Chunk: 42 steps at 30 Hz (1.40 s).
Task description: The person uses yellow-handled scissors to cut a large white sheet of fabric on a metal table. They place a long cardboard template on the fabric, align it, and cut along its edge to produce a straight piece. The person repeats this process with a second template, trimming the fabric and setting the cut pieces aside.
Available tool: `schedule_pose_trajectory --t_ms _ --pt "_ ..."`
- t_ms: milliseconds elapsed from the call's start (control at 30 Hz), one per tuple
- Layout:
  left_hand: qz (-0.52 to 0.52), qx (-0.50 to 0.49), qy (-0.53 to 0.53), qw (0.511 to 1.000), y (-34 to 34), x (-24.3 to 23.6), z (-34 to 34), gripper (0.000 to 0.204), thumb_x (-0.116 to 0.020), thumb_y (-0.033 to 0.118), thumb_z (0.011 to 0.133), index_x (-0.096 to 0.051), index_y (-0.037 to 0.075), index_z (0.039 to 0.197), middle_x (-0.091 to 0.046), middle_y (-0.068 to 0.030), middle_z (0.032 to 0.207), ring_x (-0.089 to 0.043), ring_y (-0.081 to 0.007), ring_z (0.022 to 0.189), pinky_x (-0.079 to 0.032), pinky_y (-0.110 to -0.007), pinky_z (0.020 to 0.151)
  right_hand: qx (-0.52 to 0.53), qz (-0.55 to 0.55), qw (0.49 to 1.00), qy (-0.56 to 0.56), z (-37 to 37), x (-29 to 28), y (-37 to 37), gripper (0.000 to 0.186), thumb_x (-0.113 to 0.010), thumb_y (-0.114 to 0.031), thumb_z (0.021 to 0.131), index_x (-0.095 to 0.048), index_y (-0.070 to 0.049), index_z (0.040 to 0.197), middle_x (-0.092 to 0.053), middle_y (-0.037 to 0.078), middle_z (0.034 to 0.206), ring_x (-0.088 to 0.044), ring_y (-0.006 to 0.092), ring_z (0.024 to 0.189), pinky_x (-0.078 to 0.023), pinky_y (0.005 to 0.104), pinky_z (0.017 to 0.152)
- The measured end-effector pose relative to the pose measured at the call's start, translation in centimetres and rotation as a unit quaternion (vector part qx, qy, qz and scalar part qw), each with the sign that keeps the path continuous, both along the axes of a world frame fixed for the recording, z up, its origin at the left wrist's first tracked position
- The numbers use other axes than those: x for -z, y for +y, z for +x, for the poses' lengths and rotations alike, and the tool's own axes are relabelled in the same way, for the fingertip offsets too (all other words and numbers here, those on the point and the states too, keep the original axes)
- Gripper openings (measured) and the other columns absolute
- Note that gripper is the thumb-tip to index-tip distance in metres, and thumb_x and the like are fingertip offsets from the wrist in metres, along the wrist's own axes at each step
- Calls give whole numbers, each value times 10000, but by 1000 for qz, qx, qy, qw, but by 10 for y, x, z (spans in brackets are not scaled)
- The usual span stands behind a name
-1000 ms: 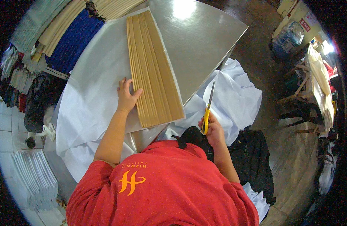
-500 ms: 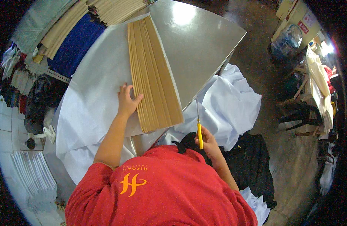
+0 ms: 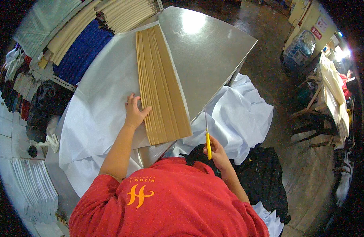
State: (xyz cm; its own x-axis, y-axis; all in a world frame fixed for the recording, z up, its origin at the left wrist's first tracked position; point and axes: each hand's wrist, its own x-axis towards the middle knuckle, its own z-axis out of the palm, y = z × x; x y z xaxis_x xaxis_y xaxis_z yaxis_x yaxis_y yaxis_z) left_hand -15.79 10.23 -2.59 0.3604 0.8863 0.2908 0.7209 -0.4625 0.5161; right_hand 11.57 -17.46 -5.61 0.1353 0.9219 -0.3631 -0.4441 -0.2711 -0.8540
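So — tan strip (image 3: 163,89): under left thumb (image 3: 146,111) | scissors (image 3: 208,144): within right fingers (image 3: 214,145)

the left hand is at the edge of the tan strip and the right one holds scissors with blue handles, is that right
Not quite: the scissors have yellow handles, not blue, as the head view shows. The right hand does hold them, and the left hand is at the tan strip's edge.

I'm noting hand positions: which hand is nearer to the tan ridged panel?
Left. The left hand lies at the left edge of the tan ridged panel, thumb over it; the right hand, holding yellow-handled scissors, is apart, beyond its lower right corner.
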Motion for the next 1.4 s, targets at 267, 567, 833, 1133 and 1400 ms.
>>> schedule_pose_trajectory --t_ms 267,567,833,1133,1400 --pt "74 75 78 991 -33 -61 27 557 -720 325 753 -485 64 1185 -309 -247 1414 -251 -409 1338 -182 -569 1080 -22 -26 999 -38 -1 -10 -2 686 -710 -64 763 -391 -36 1371 -506 -3 978 -517 107 875 -427 234 777" --pt "27 294 188 937 -126 -64 70 598 -703 422 732 -526 118 1215 -345 -135 1440 -261 -337 1368 -153 -508 1129 -11 -29 1000 -4 -7 -8 -5 631 -687 -77 785 -407 -53 1349 -477 -14 957 -490 99 863 -414 226 769" --pt "62 241 135 959 -135 -42 81 442 -721 276 715 -542 97 1077 -468 -119 1321 -402 -328 1270 -319 -493 1038 -74 2 992 -103 -15 2 -18 582 -747 -108 759 -449 -64 1257 -488 2 946 -486 115 861 -419 251 786" --pt "87 234 126 960 -133 -36 82 391 -708 258 731 -552 103 1054 -491 -99 1294 -431 -314 1247 -343 -474 1003 -76 -21 995 -58 -30 -11 -15 567 -730 -105 782 -437 -66 1266 -486 7 921 -488 109 818 -423 239 728" --pt "109 237 118 958 -133 -40 82 360 -690 263 738 -561 92 1028 -525 -116 1260 -468 -318 1207 -371 -467 964 -75 -50 994 -58 -34 -21 -12 540 -723 -124 797 -454 -58 1260 -506 22 904 -501 115 785 -426 241 692"
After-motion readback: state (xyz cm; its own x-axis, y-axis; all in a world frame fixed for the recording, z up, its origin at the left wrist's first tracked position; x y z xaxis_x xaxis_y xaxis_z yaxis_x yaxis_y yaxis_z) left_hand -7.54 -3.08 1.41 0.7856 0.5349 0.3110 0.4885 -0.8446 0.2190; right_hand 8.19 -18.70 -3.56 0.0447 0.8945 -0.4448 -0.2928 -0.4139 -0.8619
